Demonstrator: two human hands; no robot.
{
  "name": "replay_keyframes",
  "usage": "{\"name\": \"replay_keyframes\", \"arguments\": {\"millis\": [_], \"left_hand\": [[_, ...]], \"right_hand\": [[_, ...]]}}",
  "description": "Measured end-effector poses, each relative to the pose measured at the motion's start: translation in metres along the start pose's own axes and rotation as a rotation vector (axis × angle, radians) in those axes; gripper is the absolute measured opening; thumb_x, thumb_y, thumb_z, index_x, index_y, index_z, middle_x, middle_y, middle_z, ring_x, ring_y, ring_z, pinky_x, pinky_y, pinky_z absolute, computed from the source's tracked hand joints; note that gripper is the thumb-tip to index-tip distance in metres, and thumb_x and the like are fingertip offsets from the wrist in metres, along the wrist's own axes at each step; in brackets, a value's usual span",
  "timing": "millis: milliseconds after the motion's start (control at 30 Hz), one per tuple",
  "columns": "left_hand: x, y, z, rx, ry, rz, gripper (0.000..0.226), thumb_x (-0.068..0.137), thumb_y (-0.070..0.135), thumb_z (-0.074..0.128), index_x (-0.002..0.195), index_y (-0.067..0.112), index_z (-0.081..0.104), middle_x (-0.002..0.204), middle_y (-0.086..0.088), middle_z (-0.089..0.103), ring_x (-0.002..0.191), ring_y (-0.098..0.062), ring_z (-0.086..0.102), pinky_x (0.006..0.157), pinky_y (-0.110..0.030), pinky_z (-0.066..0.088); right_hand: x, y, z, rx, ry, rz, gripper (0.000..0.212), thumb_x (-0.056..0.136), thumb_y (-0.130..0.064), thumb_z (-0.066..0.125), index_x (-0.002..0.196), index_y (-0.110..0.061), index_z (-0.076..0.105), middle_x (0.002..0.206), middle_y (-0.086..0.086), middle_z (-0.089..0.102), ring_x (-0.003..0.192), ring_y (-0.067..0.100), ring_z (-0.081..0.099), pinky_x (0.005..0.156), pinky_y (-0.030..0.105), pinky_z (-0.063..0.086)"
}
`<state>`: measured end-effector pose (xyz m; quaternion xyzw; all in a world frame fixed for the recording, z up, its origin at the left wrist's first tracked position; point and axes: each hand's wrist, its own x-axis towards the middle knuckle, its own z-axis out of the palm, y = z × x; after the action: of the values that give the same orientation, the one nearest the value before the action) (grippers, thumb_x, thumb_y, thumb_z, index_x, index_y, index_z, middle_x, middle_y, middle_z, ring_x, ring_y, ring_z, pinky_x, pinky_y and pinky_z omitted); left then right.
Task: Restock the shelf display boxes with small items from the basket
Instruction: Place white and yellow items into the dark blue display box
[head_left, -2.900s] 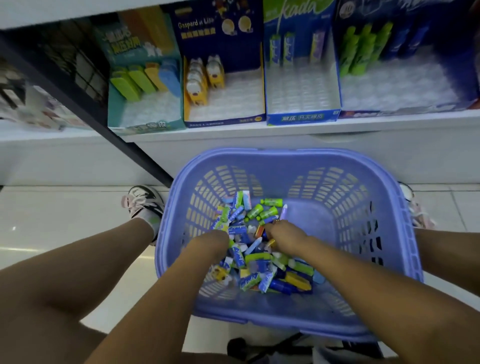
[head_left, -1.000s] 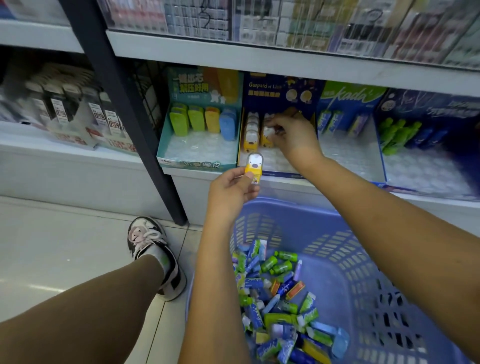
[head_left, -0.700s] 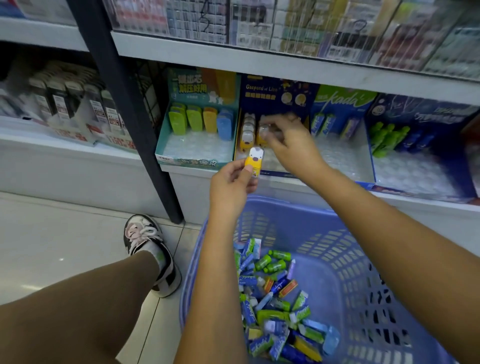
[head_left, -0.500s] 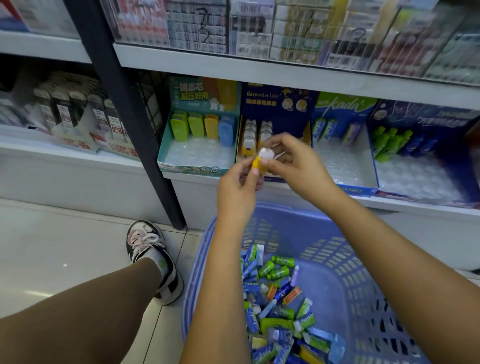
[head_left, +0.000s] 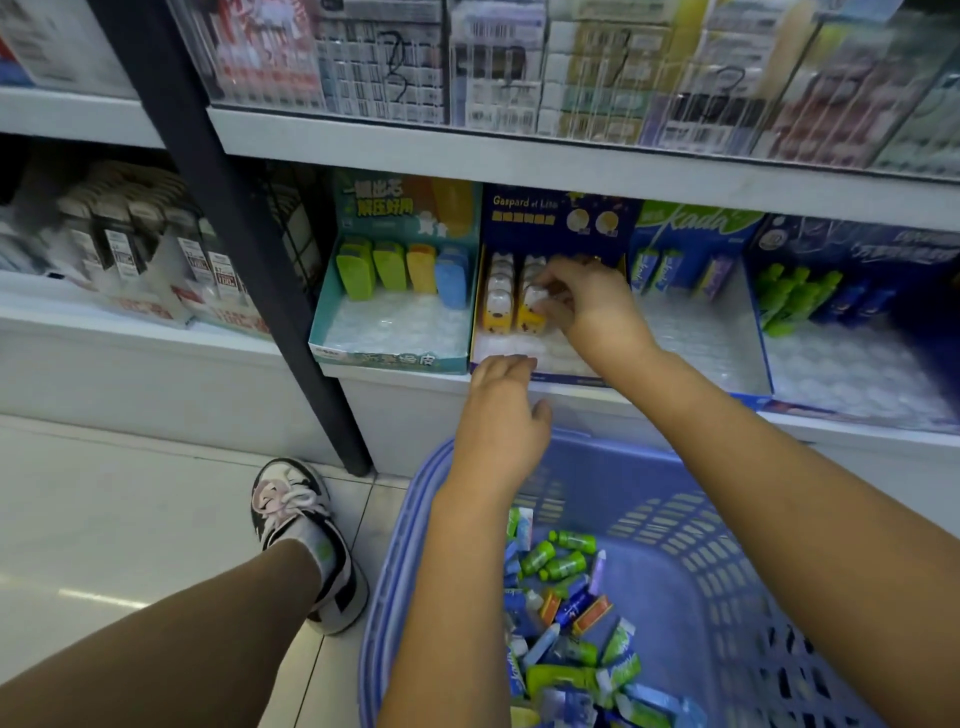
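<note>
While the right hand (head_left: 592, 306) pinches a rounded yellow-and-white item (head_left: 530, 318), the left hand (head_left: 501, 421) hangs slack, empty.

Wears a chunky black-and-white sneaker (head_left: 291, 499) with pale pink laces (head_left: 283, 496) over a white ankle sock (head_left: 311, 543) bearing a small green mark, with the leg (head_left: 182, 639), both forearms (head_left: 457, 597), left hand (head_left: 501, 415) and right hand (head_left: 587, 306) all bare.

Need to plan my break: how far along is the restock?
Done: a few yellow items stand in two rows in the navy box. In hand: the right hand pinches a yellow item at the right row's front; the left hand is empty. Left: the boxes' trays are mostly bare, and the basket holds many items.
</note>
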<state>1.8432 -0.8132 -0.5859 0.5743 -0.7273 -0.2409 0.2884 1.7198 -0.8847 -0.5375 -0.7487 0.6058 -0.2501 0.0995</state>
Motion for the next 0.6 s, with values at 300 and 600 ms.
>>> {"name": "replay_keyframes", "arguments": {"millis": [300,600], "left_hand": [[0.003,-0.002,-0.001,-0.006,-0.025,-0.009,0.049,0.092,0.016,0.055,0.139,0.007,0.044,0.142,-0.006,0.044,0.134,-0.019,0.031,0.107,-0.021,0.02],[-0.019,0.011,-0.002,-0.21,0.129,0.014,0.028,0.094,0.015,0.053,0.121,0.014,0.061,0.115,0.0,0.062,0.104,-0.009,0.057,0.09,-0.017,0.042]], "right_hand": [[-0.001,0.0,0.001,-0.038,-0.024,-0.001,0.028,0.088,-0.012,0.06,0.116,-0.009,0.063,0.113,0.019,0.055,0.103,0.032,0.055,0.088,0.038,0.045],[-0.024,-0.007,-0.017,-0.148,-0.165,-0.034,0.046,0.091,-0.016,0.055,0.137,-0.017,0.046,0.133,0.018,0.04,0.112,0.032,0.05,0.092,0.031,0.042]]}}
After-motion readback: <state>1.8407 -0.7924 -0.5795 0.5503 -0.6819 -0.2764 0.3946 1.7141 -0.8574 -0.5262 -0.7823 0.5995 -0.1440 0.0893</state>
